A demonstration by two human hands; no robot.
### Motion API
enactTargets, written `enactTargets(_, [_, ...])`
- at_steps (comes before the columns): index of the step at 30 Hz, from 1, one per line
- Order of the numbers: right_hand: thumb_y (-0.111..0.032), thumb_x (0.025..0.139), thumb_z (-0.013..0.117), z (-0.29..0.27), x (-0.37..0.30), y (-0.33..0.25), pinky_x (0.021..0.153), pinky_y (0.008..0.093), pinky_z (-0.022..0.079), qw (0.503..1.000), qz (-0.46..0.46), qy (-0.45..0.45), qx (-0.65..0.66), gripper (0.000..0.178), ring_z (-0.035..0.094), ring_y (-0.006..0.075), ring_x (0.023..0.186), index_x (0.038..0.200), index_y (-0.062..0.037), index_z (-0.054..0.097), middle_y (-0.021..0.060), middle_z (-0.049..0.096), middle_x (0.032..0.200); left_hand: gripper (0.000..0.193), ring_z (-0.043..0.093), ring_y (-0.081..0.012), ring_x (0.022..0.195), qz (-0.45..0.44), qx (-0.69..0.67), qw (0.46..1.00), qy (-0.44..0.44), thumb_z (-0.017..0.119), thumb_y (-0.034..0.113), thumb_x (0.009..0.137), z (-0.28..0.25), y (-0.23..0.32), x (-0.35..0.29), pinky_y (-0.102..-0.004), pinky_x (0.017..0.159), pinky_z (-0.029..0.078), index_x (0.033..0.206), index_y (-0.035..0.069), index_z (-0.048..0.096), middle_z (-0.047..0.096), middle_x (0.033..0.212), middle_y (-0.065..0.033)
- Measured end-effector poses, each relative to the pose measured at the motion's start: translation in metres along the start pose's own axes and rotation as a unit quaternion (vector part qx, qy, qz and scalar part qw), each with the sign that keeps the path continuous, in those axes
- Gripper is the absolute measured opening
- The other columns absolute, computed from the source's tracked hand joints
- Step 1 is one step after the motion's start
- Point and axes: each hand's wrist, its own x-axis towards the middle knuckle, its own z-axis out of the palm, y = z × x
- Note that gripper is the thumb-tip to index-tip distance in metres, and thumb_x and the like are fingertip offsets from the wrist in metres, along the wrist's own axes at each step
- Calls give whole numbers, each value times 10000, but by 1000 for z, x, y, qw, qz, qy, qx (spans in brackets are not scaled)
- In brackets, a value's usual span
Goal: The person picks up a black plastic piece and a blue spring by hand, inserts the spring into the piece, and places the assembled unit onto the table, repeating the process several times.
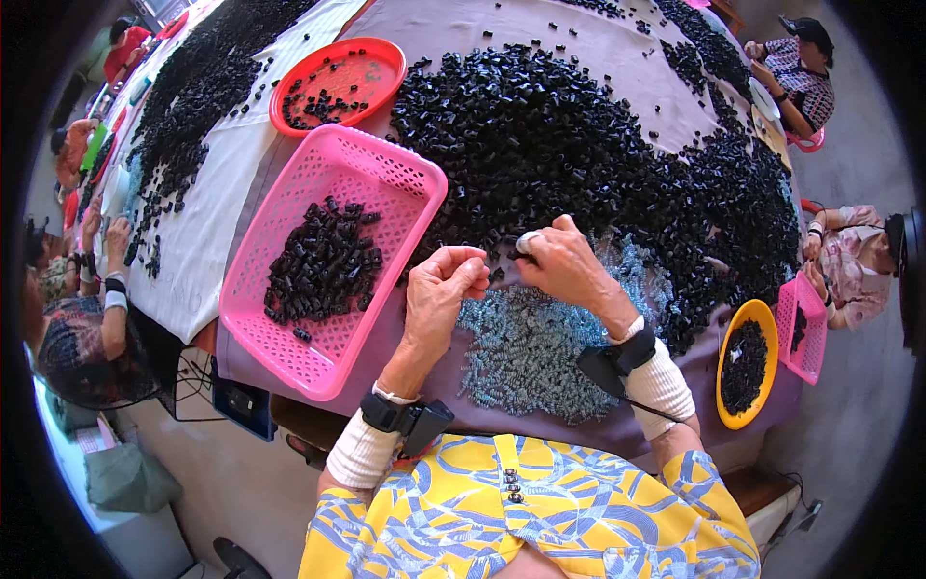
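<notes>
My left hand (442,291) is closed in a pinch, thumb against fingertips; whatever lies between them is too small to make out. Just across from it, my right hand (569,268) is curled, with a white wrap on one finger. A small black plastic part shows at its fingertips. Both hands are over the near edge of a large heap of small black plastic parts (521,135). Below the right hand spreads a pile of small metal coil springs (535,352). Left of my left hand, a pink perforated basket (253,289) holds a mound of black plastic pieces (323,261).
A red round tray (338,82) with scattered black parts stands behind the basket. To the right are a yellow bowl (769,333) of dark pieces and a smaller pink basket (810,352). Other people sit along both sides of the cloth-covered table (439,412).
</notes>
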Motion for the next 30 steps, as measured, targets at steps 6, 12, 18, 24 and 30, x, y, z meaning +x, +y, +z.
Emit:
enactTargets(6, [-149, 712, 660, -23, 4, -12, 706, 348, 397, 996, -34, 53, 58, 137, 543, 243, 629, 711, -49, 567, 69, 574, 664, 193, 614, -105, 700, -10, 23, 999, -39, 583, 181, 893, 11, 9, 1, -239, 640, 521, 985, 14, 613, 640, 819, -53])
enactTargets(12, [-180, 729, 660, -31, 29, -25, 693, 340, 412, 993, -113, 45, 0, 163, 570, 233, 656, 681, -60, 562, 62, 573, 663, 172, 653, -172, 727, -47, -104, 989, -93, 530, 136, 913, 0, 15, 13, -306, 680, 553, 1008, 2, 581, 653, 841, -96])
enactTargets(18, [-194, 762, 642, -13, 17, -13, 627, 384, 470, 998, -5, 42, 51, 155, 603, 286, 702, 796, -53, 587, 89, 590, 730, 209, 651, -194, 804, -35, -180, 980, -75, 552, 71, 889, -12, 23, 6, -326, 746, 556, 1075, -23, 571, 642, 907, -120])
enactTargets(24, [-119, 754, 614, 9, 2, -16, 606, 399, 477, 998, 0, -64, -4, 68, 605, 286, 699, 787, -72, 576, 86, 583, 746, 275, 630, -207, 892, -31, -185, 978, -92, 538, 14, 880, -15, 15, 4, -347, 797, 543, 1152, -26, 542, 620, 1009, -138])
enactTargets(30, [-58, 710, 607, 2, 0, -13, 569, 400, 475, 999, 4, -49, -14, 82, 607, 287, 680, 783, -81, 577, 81, 579, 736, 242, 633, -171, 836, -27, -181, 980, -81, 532, 29, 895, -15, 15, 1, -315, 768, 552, 1130, -28, 545, 615, 976, -111])
